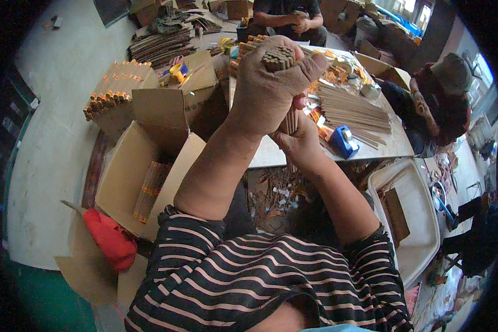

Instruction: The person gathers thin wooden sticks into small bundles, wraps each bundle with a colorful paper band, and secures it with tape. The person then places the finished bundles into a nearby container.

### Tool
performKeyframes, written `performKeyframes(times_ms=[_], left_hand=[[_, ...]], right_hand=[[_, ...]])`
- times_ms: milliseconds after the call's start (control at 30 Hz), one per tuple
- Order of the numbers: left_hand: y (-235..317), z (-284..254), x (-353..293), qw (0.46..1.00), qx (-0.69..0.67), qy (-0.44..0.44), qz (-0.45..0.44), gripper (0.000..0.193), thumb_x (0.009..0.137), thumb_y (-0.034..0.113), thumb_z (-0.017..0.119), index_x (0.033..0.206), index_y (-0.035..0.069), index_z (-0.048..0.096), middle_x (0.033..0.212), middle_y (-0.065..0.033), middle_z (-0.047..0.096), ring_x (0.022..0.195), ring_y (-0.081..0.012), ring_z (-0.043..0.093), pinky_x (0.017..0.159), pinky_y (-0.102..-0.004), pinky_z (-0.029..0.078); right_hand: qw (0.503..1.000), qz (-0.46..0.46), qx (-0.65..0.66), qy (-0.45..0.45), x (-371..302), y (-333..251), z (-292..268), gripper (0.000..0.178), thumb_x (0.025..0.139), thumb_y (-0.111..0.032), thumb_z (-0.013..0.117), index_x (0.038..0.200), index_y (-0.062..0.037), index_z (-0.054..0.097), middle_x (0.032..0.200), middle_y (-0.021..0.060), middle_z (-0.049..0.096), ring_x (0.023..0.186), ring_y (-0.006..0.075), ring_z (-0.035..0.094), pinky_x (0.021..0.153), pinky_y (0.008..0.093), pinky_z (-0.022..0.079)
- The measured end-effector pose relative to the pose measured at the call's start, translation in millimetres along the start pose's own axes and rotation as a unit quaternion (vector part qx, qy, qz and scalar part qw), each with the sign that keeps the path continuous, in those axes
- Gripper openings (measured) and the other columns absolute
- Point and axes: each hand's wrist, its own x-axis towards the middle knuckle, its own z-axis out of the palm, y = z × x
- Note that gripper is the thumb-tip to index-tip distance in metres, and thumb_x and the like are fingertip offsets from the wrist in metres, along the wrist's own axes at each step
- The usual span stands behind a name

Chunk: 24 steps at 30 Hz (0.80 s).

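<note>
Both my hands are raised over the near edge of the table point(260, 157), closed round one upright bundle of thin brown incense sticks point(278, 58). My left hand point(260, 91) wraps the upper part, and the stick ends show in a tight cluster above its fingers. Lower down, my right hand point(302, 138) grips the same bundle, with stick ends poking out beneath it. Loose brown sticks point(357, 108) lie in a spread pile on the table to the right. A blue tape dispenser point(344, 142) stands beside them, close to orange-and-white paper labels point(317, 117).
To my left an open cardboard box point(119, 177) holds labelled bundles point(149, 193); more bundles point(113, 91) are stacked behind. A red cloth point(109, 238) hangs on a box flap. At right is a white plastic tub point(426, 221). Two people sit beyond the table.
</note>
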Motion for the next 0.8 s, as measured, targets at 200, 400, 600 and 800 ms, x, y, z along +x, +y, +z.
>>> performKeyframes(times_ms=[200, 400, 600, 800], left_hand=[[-69, -30, 19, 0.994, 0.044, -0.004, -0.103, 0.026, 0.077, 0.018, 0.068, 0.068, 0.009, 0.045, 0.051, 0.0004, 0.046, 0.043, -0.0078, 0.044, 0.041, -0.0223, 0.037], [-67, -37, 18, 0.995, 0.069, -0.019, -0.074, 0.027, 0.077, 0.020, 0.067, 0.067, 0.010, 0.044, 0.054, 0.0019, 0.045, 0.045, -0.0064, 0.044, 0.043, -0.0209, 0.037], [-67, -36, 12, 0.991, 0.118, -0.048, -0.038, 0.027, 0.078, 0.023, 0.066, 0.068, 0.010, 0.045, 0.054, 0.0023, 0.046, 0.046, -0.0055, 0.045, 0.042, -0.0210, 0.037], [-81, -36, 19, 0.976, 0.217, -0.019, -0.017, 0.028, 0.079, 0.022, 0.066, 0.065, 0.009, 0.046, 0.053, 0.0027, 0.045, 0.046, -0.0047, 0.045, 0.041, -0.0204, 0.035]], right_hand=[[0.989, 0.133, 0.015, -0.056, 8, 60, -5, 0.021, 0.079, -0.011, 0.064, 0.095, -0.0029, 0.054, 0.084, 0.0024, 0.057, 0.077, 0.0103, 0.052, 0.070, 0.0264, 0.044], [0.974, 0.199, 0.077, -0.077, 17, 51, -6, 0.018, 0.079, -0.012, 0.064, 0.092, -0.0028, 0.057, 0.084, 0.0022, 0.059, 0.076, 0.0104, 0.053, 0.070, 0.0257, 0.044], [0.984, 0.141, 0.093, -0.059, 11, 73, -2, 0.016, 0.078, -0.011, 0.065, 0.090, -0.0029, 0.058, 0.081, 0.0010, 0.059, 0.072, 0.0087, 0.052, 0.065, 0.0252, 0.044], [0.977, 0.178, 0.085, -0.079, 20, 74, -7, 0.024, 0.078, -0.008, 0.064, 0.099, -0.0027, 0.055, 0.085, 0.0013, 0.059, 0.074, 0.0085, 0.053, 0.065, 0.0254, 0.044]])
